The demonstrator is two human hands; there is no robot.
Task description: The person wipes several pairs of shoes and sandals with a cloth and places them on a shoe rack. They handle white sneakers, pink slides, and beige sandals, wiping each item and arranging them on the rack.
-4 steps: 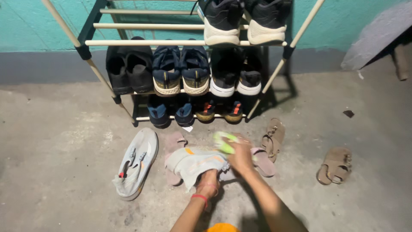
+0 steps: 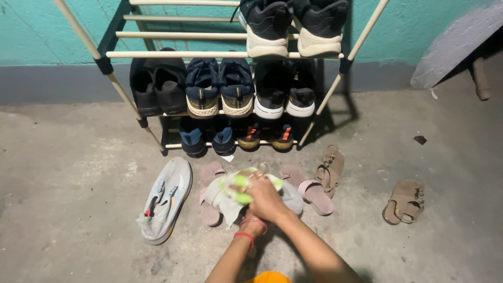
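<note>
In front of the shoe rack (image 2: 209,54), our left hand (image 2: 252,226) grips the light, soft grey sneaker (image 2: 222,196) by its heel while our right hand (image 2: 266,198) presses a green cloth (image 2: 238,186) on it.

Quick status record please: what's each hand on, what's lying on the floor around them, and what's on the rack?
right hand: presses a green cloth on the grey shoe
left hand: under the right forearm, gripping the grey shoe
matching grey shoe: on the floor, to the left
pink slippers: beside the held shoe
tan sandals: to the right, apart
shoe rack: dark shoes on three tiers
</note>
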